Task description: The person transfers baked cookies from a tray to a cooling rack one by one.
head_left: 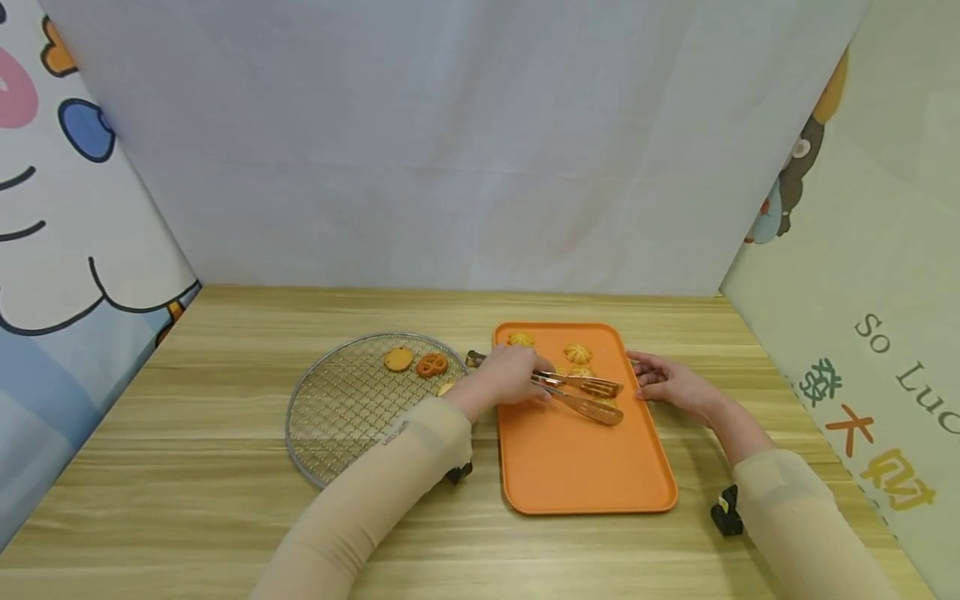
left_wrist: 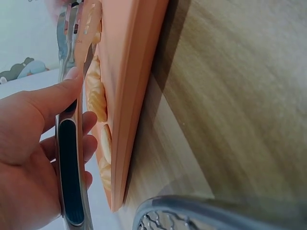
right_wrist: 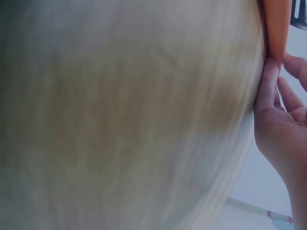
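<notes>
My left hand point(head_left: 510, 375) grips a pair of metal tongs point(head_left: 588, 407) over the orange tray point(head_left: 585, 467). In the left wrist view, thumb and fingers wrap the dark-inlaid handle of the tongs. Their slotted tips stand apart, close to several swirl-shaped cookies point(head_left: 577, 353) in the tray's far half; whether any lies between the tips is hard to tell. At the tray's right rim is my right hand point(head_left: 675, 387); the right wrist view has its fingers and thumb on either side of that edge. My left hand and the tongs partly hide some cookies.
Left of the tray lies a round wire mesh rack point(head_left: 337, 408) with a metal rim. It carries a round cookie point(head_left: 398, 359), a pretzel point(head_left: 432, 364) and another cookie point(head_left: 445, 388) partly behind my left arm. A pale curtain point(head_left: 465, 167) hangs behind the wooden table point(head_left: 225, 500).
</notes>
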Motion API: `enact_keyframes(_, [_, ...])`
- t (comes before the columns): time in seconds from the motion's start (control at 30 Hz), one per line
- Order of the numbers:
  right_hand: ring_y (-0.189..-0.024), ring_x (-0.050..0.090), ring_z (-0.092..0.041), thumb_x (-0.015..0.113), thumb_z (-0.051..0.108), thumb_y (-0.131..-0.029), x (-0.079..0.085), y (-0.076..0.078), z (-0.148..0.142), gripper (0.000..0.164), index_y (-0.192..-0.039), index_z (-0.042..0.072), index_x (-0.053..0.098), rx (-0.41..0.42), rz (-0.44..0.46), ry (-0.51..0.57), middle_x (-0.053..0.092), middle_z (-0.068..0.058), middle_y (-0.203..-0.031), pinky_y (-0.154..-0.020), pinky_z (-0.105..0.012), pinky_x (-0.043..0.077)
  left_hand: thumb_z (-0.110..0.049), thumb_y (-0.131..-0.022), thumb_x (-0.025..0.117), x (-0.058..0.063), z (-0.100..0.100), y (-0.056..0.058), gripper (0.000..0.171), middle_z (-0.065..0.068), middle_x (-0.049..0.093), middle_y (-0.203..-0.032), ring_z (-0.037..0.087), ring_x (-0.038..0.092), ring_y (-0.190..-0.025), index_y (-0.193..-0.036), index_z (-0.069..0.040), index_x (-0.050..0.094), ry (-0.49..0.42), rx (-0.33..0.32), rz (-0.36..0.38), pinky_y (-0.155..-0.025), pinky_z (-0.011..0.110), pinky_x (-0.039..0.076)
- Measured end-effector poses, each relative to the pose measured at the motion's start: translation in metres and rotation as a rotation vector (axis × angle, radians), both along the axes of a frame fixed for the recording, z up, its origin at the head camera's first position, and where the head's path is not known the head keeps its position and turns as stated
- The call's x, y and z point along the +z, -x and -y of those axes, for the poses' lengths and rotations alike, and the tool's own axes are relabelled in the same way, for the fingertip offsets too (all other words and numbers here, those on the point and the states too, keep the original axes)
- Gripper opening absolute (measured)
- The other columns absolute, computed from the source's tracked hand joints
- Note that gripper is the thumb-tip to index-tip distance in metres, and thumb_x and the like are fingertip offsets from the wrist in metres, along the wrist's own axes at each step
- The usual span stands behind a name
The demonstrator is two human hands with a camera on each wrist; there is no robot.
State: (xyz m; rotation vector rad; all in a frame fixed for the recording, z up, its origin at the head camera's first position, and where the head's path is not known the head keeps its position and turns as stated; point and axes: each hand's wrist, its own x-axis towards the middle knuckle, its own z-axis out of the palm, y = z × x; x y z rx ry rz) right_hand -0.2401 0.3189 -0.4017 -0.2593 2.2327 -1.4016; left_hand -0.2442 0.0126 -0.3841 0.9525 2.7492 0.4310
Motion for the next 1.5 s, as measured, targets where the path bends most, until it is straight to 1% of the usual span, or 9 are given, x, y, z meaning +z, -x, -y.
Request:
enact_keyframes(0.2, [-0.099,0.045,-0.012,0.058,0.000,-0.090,0.001,0.000,0.000,0.076,-0.150,-0.001,0.013,0.000,0.005,0.012,0.032,-0.024,-0.129,-0.081,-0.021,0.050,-0.043,-0.084,0.067,0.000,0.000,0.000,0.049,-0.008,0.064,-0.122,0.018,0.057,-0.115,-0.128,-0.025,0.061,-0.009,0.014,0.017,-0.100,0.043,0.038])
enact_keyframes(0.43, [-0.100,0.045,-0.013,0.058,-0.001,-0.090,0.001,0.000,0.000,0.075,-0.151,0.000,0.013,-0.007,0.012,0.010,0.032,-0.024,-0.130,-0.081,-0.021,0.050,-0.044,-0.084,0.068,0.003,0.001,0.000,0.047,-0.007,0.065,-0.119,0.018,0.059,-0.111,-0.127,-0.026,0.062,0.000,0.019,-0.003,-0.095,0.042,0.042])
enact_keyframes(0.57, [-0.100,0.045,-0.013,0.057,-0.002,-0.090,0.001,-0.001,0.000,0.075,-0.151,0.000,0.013,-0.010,0.016,0.012,0.032,-0.024,-0.130,-0.081,-0.021,0.050,-0.044,-0.083,0.068,0.004,0.004,0.000,0.047,-0.007,0.065,-0.119,0.017,0.060,-0.109,-0.127,-0.026,0.062,-0.023,0.041,0.015,-0.094,0.044,0.042])
enact_keyframes(0.67, [-0.100,0.045,-0.013,0.058,-0.001,-0.090,0.001,-0.001,0.000,0.075,-0.151,0.000,0.013,-0.007,0.015,0.012,0.032,-0.024,-0.130,-0.081,-0.021,0.050,-0.043,-0.084,0.068,0.006,0.006,-0.001,0.049,-0.007,0.064,-0.121,0.017,0.059,-0.111,-0.129,-0.025,0.060,-0.044,0.054,0.039,-0.098,0.046,0.039])
enact_keyframes(0.83, [-0.100,0.045,-0.013,0.058,-0.001,-0.090,0.000,-0.001,0.000,0.075,-0.150,-0.001,0.013,-0.007,0.014,0.011,0.032,-0.024,-0.130,-0.081,-0.022,0.050,-0.042,-0.084,0.068,0.016,0.011,-0.003,0.049,-0.007,0.064,-0.122,0.018,0.056,-0.115,-0.130,-0.024,0.060,-0.066,0.058,0.051,-0.104,0.052,0.032])
enact_keyframes(0.93, [-0.100,0.045,-0.012,0.057,-0.002,-0.090,0.000,0.000,0.000,0.075,-0.150,-0.001,0.013,-0.009,0.011,0.010,0.032,-0.024,-0.129,-0.081,-0.021,0.050,-0.042,-0.084,0.068,0.022,0.015,-0.005,0.049,-0.005,0.065,-0.120,0.017,0.060,-0.109,-0.129,-0.023,0.060,-0.076,0.057,0.041,-0.099,0.047,0.039])
enact_keyframes(1.07, [-0.099,0.045,-0.012,0.056,-0.003,-0.090,0.000,0.001,0.000,0.074,-0.150,-0.001,0.013,-0.015,0.008,0.010,0.033,-0.023,-0.128,-0.080,-0.021,0.050,-0.041,-0.085,0.068,0.030,0.021,-0.008,0.048,-0.004,0.066,-0.117,0.015,0.064,-0.098,-0.129,-0.023,0.061,-0.084,0.056,0.019,-0.086,0.039,0.048])
enact_keyframes(1.3, [-0.099,0.045,-0.013,0.058,-0.002,-0.090,0.000,0.001,0.000,0.075,-0.150,-0.001,0.013,-0.011,0.004,0.009,0.033,-0.023,-0.128,-0.080,-0.021,0.050,-0.038,-0.085,0.068,0.042,0.033,-0.014,0.046,-0.001,0.069,-0.112,0.012,0.066,-0.096,-0.127,-0.021,0.061,-0.131,0.068,0.011,-0.086,0.038,0.048])
enact_keyframes(1.5, [-0.100,0.046,-0.013,0.060,0.000,-0.089,0.000,0.000,0.001,0.076,-0.150,-0.001,0.014,-0.015,-0.002,-0.003,0.033,-0.024,-0.130,-0.080,-0.021,0.049,-0.041,-0.085,0.068,0.050,0.043,-0.017,0.046,-0.004,0.071,-0.106,0.011,0.066,-0.091,-0.126,-0.023,0.062,-0.135,0.096,-0.035,-0.084,0.037,0.048])
